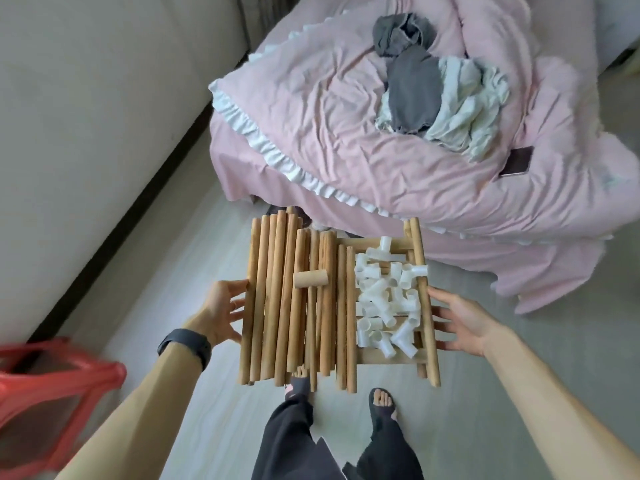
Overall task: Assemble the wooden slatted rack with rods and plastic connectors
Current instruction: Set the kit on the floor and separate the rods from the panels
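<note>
Rack (370,357): pale slatted wood, carried level.
Rods (277,299): smooth round dowels, piled lengthwise.
Connectors (384,299): white plastic tubes, heaped.
Left hand (225,306): straight fingers pressed to edge.
Right hand (460,320): spread fingers, edge supported.

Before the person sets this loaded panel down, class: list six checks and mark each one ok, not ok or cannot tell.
1. Left hand supports the left edge of the slatted panel: ok.
2. Right hand supports the right edge: ok.
3. Rods lie lengthwise on the panel, none hanging off sideways: ok.
4. Mallet secured: not ok; it lies loose across the rods.
5. Plastic connectors contained: cannot tell; they are a loose heap between a rod and the right rail.
6. Floor under the panel free: cannot tell; the load hides it.
</note>
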`<state>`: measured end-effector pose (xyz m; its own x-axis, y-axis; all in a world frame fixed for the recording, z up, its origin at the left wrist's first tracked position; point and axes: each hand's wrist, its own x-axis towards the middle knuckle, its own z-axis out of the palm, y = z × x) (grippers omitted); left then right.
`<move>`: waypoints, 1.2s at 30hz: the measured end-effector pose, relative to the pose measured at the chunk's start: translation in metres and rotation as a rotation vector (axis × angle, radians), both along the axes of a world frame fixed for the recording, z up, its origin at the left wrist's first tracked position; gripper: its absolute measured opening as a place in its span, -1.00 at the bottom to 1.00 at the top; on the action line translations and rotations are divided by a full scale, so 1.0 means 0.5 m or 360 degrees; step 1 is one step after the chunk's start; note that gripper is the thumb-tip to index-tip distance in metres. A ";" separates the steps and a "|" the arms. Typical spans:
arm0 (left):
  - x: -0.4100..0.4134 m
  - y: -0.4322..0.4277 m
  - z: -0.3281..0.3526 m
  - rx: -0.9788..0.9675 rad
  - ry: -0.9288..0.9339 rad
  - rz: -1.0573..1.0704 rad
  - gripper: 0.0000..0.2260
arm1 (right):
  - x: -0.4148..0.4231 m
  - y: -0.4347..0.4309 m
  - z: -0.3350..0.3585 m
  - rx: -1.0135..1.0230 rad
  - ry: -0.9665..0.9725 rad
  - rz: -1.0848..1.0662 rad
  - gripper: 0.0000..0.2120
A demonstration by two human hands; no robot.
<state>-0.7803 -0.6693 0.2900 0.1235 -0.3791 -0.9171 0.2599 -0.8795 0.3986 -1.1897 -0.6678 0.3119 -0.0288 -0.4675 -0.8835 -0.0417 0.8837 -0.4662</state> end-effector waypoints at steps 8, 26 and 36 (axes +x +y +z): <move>-0.087 0.100 -0.234 0.0175 -0.0105 0.0554 -0.63 | -0.032 -0.139 -0.234 0.0089 -0.0024 0.0440 -0.76; -0.032 0.286 -0.935 0.0481 -0.0245 0.0733 -0.49 | 0.092 0.014 -0.953 0.0348 0.0044 0.0501 -0.72; 0.081 0.348 -1.258 0.0364 -0.0345 0.0654 -0.57 | 0.227 0.032 -1.314 0.0329 0.0048 0.0634 -0.60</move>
